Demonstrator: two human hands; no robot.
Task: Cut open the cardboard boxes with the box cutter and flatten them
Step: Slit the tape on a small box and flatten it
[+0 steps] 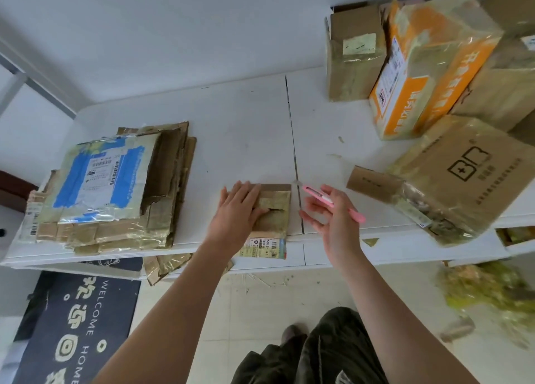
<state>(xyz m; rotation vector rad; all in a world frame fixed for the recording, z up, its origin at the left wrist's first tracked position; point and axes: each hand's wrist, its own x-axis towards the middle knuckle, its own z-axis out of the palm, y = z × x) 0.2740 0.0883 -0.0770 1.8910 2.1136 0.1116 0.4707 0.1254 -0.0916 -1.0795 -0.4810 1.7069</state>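
Left hand (237,209) presses flat on small box (273,218) (fingers straight) — right hand (330,215), just beside, holds pink cutter (333,202).

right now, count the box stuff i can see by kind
Uncut boxes: 4 clearly shown: plain brown box, orange box, logo box, right-edge box
Flattened stack: 1
Small flat box under left hand: 1
Box cutter in right hand: 1
Total: 7

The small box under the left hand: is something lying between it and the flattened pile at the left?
Nothing visible. Between the small box and the flattened pile only bare white table shows. The left hand presses flat on the box.
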